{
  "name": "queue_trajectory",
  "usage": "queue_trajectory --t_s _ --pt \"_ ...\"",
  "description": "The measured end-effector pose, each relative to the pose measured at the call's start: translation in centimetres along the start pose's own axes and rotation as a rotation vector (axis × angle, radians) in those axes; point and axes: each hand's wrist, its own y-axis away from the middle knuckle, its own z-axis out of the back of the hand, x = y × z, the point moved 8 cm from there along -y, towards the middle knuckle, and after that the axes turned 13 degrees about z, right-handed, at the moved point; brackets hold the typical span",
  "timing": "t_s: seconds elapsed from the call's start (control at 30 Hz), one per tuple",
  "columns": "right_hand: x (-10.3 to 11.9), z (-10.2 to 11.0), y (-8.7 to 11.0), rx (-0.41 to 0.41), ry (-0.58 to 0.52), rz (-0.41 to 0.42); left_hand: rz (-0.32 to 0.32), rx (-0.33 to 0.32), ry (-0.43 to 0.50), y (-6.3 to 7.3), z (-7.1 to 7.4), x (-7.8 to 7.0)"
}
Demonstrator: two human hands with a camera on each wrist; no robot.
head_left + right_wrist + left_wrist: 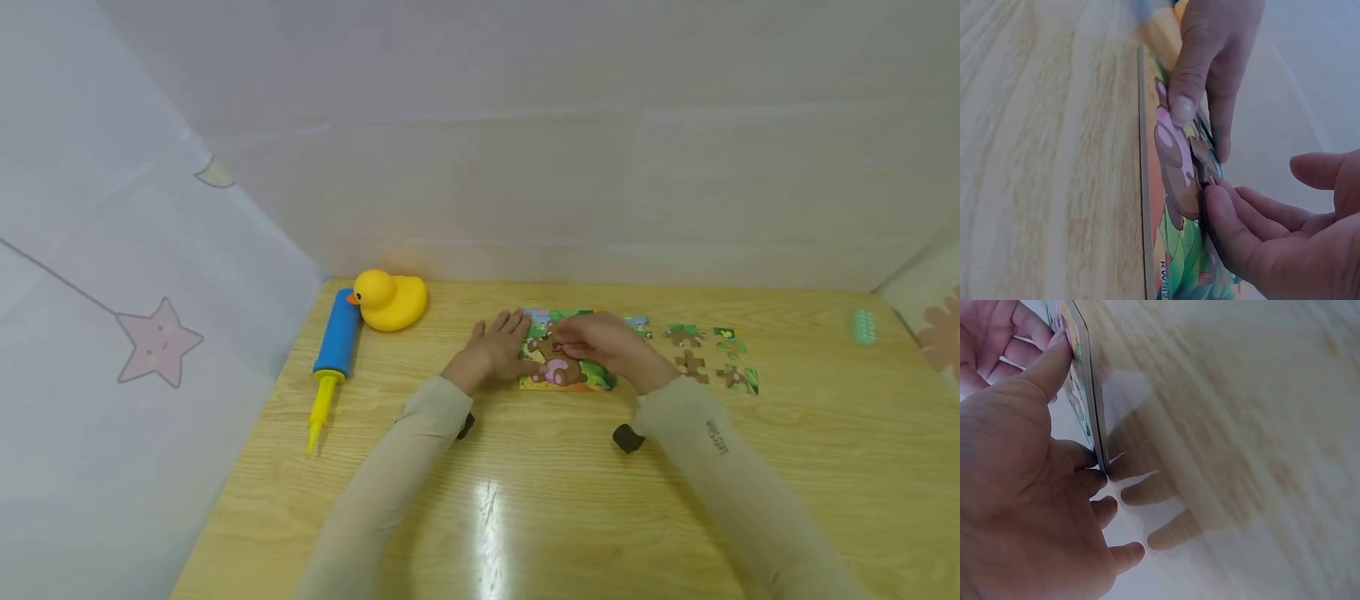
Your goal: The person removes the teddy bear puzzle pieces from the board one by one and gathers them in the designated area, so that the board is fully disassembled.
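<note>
A jigsaw puzzle board [558, 375] with a brown bear picture lies flat on the wooden table. My left hand [495, 354] is at the board's left side, fingers stretched out along its edge, with the thumb [1183, 111] pressing on the picture. My right hand [611, 342] comes over the board from the right. Between its thumb and fingertips it pinches a brown puzzle piece [1200, 152], tilted up at the picture's surface. The right hand hides part of the board's upper right in the head view.
Several loose puzzle pieces [692, 365] lie right of the board. At the back left sit a yellow rubber duck [393, 304] and a blue hand pump [339, 337] with a yellow nozzle. A small green bumpy object [864, 327] is at the far right. Pale cloth walls border the table.
</note>
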Motion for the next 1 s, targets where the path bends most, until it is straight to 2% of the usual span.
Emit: queue_trajectory --t_s 0.13,0.2,0.27,0.6,1.0 --pt "0.8 -0.4 -0.3 0.018 0.268 0.072 -0.002 -0.004 0.000 0.0 0.0 0.0" --pt "1.0 -0.5 -0.5 0.009 0.349 0.079 -0.004 -0.005 -0.002 0.0 0.0 0.0" --pt "1.0 -0.7 -0.7 0.011 0.383 0.082 -0.008 -0.006 -0.002 0.0 -0.1 0.0" --pt "-0.2 -0.7 -1.8 -0.014 0.423 0.077 -0.023 -0.011 0.014 0.0 -0.1 -0.1" --pt "0.0 -0.9 -1.8 -0.024 0.396 0.114 -0.013 -0.017 0.009 -0.1 -0.1 0.1"
